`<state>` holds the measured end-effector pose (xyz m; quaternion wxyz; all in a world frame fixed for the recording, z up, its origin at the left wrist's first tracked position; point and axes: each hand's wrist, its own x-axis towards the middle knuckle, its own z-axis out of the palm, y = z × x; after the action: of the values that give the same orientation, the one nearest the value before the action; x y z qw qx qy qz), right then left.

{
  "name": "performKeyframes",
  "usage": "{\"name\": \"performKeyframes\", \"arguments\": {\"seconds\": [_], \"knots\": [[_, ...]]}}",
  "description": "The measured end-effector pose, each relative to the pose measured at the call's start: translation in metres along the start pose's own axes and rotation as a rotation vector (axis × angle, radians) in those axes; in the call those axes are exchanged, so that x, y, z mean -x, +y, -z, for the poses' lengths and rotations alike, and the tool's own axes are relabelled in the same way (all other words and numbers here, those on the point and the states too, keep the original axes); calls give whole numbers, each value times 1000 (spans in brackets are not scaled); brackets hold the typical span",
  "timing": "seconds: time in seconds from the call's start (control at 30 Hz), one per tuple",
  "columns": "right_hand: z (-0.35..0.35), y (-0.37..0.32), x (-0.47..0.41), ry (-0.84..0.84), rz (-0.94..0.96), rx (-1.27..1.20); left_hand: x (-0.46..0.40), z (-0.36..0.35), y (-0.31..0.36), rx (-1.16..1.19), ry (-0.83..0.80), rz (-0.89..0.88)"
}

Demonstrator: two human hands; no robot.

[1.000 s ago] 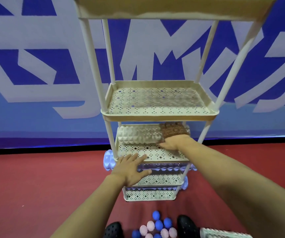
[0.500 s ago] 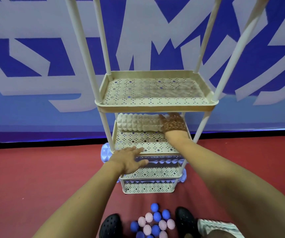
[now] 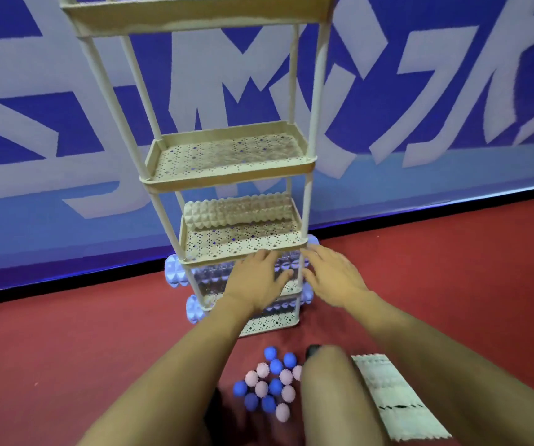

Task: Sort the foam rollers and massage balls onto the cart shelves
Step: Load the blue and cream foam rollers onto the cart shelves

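Red carpet runs up to a blue-and-white patterned wall (image 3: 420,101), where our tall beige perforated plastic cart (image 3: 230,159) stands. One beige knobbly foam roller (image 3: 236,210) lies on its third shelf; pale blue rollers (image 3: 175,275) seem to fill the lower shelves. Our left hand (image 3: 257,281) and right hand (image 3: 333,278) hover open and empty before the cart. Blue and pink spiky massage balls (image 3: 270,386) cluster on the floor beside a white textured roller (image 3: 394,397)

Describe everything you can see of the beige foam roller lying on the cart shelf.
The beige foam roller is a long cylinder covered in rows of raised pyramid bumps, apparently soft foam. It lies on its side along the back of the perforated shelf, spanning nearly its full width, under the empty shelf above. Neither hand touches it.
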<state>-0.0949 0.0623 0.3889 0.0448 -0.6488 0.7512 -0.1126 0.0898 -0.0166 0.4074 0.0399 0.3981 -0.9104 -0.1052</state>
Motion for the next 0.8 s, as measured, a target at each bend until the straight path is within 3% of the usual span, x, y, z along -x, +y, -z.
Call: {"name": "performKeyframes", "arguments": {"seconds": [0.43, 0.8], "knots": [[-75, 163, 186, -201, -342, 10, 4, -125, 182, 100, -245, -242], [-177, 241, 221, -483, -444, -51, -65, -189, 215, 178, -314, -195]]}}
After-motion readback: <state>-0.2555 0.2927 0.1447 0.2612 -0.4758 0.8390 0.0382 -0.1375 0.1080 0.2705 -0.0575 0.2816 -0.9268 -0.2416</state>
